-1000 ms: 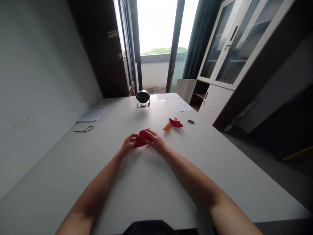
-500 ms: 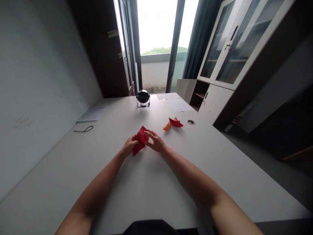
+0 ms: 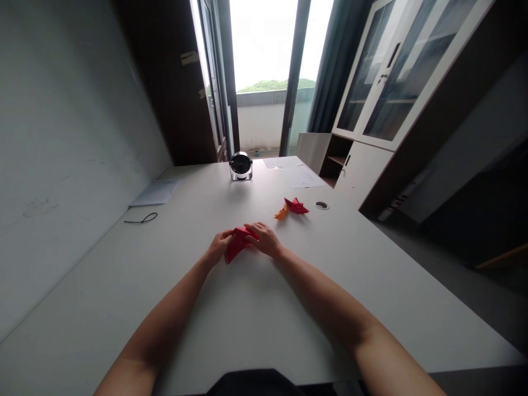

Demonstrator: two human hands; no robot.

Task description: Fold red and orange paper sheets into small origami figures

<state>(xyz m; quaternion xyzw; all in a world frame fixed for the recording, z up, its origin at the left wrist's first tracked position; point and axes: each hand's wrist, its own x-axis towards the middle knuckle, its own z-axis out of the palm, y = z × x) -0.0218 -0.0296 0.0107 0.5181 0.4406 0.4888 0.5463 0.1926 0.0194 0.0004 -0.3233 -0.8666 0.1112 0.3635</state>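
A partly folded sheet of red paper (image 3: 236, 247) is held just above the middle of the white table (image 3: 247, 324). My left hand (image 3: 220, 246) pinches its left edge between thumb and fingers. On the other side, my right hand (image 3: 263, 238) is closed over the right part of the paper, its fingers lying along the top edge. Part of the sheet is hidden beneath those fingers. Beyond my right hand, a red folded paper boat (image 3: 296, 206) rests beside a smaller orange paper figure (image 3: 281, 213).
A round black-and-silver device on a stand (image 3: 241, 166) is at the far edge. Paper sheets (image 3: 304, 177) lie at the back right, more papers (image 3: 155, 192) by the left wall. A black cable loop (image 3: 142, 218) and a cable hole (image 3: 322, 205) are also on the table.
The red paper has tilted and its upper corner has come down, so it looks lower and wider. My right hand has closed onto it, and the left has kept its grip.
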